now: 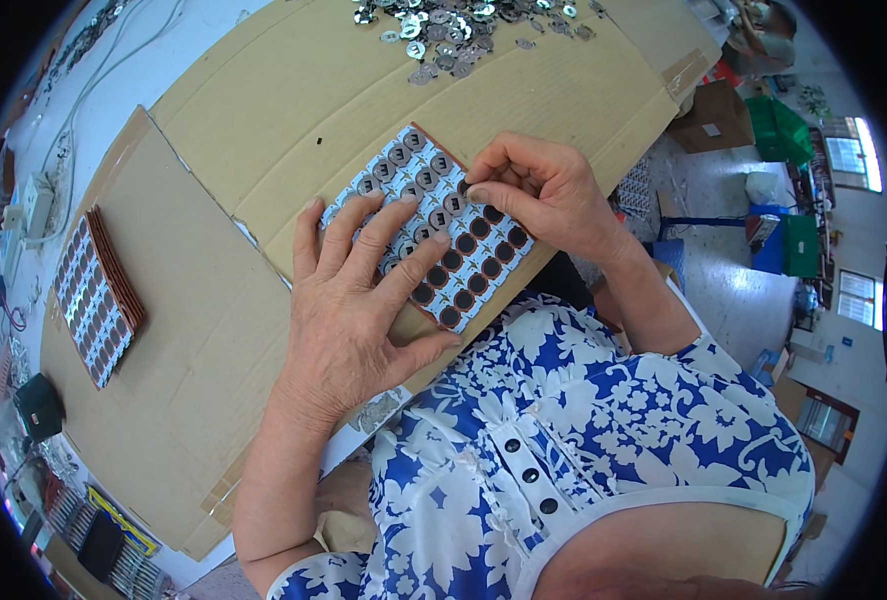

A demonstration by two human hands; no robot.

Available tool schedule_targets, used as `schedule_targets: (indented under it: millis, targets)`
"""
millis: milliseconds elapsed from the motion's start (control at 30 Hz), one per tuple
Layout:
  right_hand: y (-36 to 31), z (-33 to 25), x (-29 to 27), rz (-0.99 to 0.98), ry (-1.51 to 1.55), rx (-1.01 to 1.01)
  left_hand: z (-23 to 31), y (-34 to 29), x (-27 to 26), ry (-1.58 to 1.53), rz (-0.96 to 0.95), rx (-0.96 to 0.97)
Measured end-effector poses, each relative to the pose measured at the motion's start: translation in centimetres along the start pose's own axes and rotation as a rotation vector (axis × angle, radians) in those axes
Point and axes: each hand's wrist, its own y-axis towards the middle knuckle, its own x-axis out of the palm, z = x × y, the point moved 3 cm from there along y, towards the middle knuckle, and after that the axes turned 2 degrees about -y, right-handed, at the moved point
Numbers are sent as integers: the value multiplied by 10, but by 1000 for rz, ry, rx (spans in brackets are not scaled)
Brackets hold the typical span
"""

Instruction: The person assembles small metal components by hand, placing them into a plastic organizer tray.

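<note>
A blue-and-white panel [491, 267] with a brown edge lies tilted on the cardboard in front of me. Its far rows carry round silver-grey metal pieces [426, 178], while the rows nearer to me show dark round spots. My left hand [349, 300] is spread over the panel's left part, fingertips resting on it and covering some of the rows. At the panel's right edge, my right hand [536, 190] has thumb and forefinger pinched together over one of the round spots. Whatever is between those fingertips is hidden.
Loose flat metal pieces [454, 35] are heaped at the far edge of the cardboard [254, 110]. To the left stands a stack of similar panels [104, 300]. Cables and a power strip [39, 205] lie along the far left. Green crates [779, 130] and a brown box [714, 117] sit off to the right.
</note>
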Motion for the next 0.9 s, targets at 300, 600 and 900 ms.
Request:
schedule_targets:
  millis: [300, 600, 900]
  targets:
    - [18, 2, -14, -153, -12, 38, 2, 1, -1, -31, 7, -9]
    - [5, -4, -6, 26, -385, -237, 0, 0, 2, -18, -17, 3]
    - [-11, -18, 13, 139, -557, -357, 1, -1, 0, 18, -19, -9]
